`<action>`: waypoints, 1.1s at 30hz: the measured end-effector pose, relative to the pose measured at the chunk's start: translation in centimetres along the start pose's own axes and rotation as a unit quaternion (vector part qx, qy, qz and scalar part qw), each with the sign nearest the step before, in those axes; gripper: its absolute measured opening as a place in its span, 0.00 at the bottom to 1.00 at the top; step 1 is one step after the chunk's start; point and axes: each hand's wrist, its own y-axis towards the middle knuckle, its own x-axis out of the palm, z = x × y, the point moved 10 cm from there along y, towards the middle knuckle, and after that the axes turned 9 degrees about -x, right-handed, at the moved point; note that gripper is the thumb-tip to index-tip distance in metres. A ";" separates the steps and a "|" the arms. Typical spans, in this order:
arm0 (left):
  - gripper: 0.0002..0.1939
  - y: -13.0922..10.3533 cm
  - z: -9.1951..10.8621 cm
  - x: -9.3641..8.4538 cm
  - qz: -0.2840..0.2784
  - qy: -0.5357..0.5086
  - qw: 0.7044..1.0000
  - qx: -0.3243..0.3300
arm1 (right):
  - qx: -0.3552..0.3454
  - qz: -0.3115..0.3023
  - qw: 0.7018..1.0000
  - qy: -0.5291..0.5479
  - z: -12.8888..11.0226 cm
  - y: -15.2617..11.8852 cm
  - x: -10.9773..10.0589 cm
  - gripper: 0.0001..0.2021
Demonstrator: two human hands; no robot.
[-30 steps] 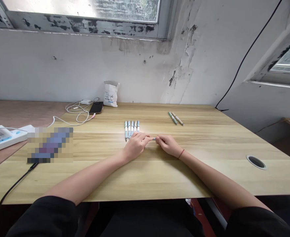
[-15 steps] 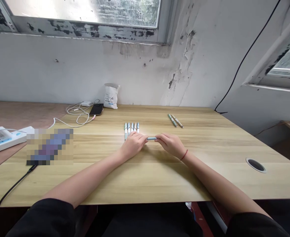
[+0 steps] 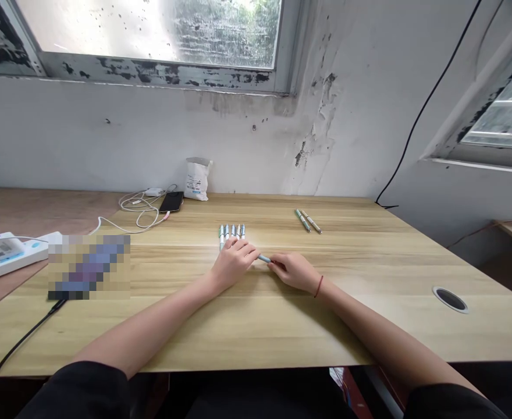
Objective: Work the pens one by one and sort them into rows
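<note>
Between my two hands a light blue pen [image 3: 263, 258] is held at a slant, just above the table. My left hand [image 3: 235, 262] is closed on its left end, and my right hand [image 3: 294, 270] pinches the right end. The fingers hide both tips of the pen. Right behind my left hand, several pens [image 3: 232, 230] lie side by side in a row, their lower parts covered by that hand. Farther back to the right lie a green pen [image 3: 302, 220] and a beige pen [image 3: 312, 222], close together.
On the wooden table [image 3: 369, 262] a white packet [image 3: 197, 179] stands against the wall beside a black phone [image 3: 171, 201] with a white cable. At left are a blurred-out device [image 3: 91, 267] and a white power strip [image 3: 29, 251]. A round cable hole [image 3: 450, 299] is at right.
The pen has gone from level to slanted, its right end lower. My right hand has come slightly left and down. The camera view has tilted up a little.
</note>
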 end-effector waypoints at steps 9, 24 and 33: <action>0.19 -0.5 2.3 -0.3 -0.015 -0.060 0.997 0.040 | 0.210 0.220 0.945 -0.119 12.1 -3.0 -8.2 0.16; 0.12 -0.8 2.2 1.9 -0.087 -0.133 0.987 0.018 | 0.450 0.078 0.875 -0.161 23.2 -9.4 -7.7 0.18; 0.12 -0.8 2.0 2.4 -0.100 -0.149 0.984 0.007 | 0.423 0.089 0.886 -0.165 23.2 -9.3 -7.7 0.14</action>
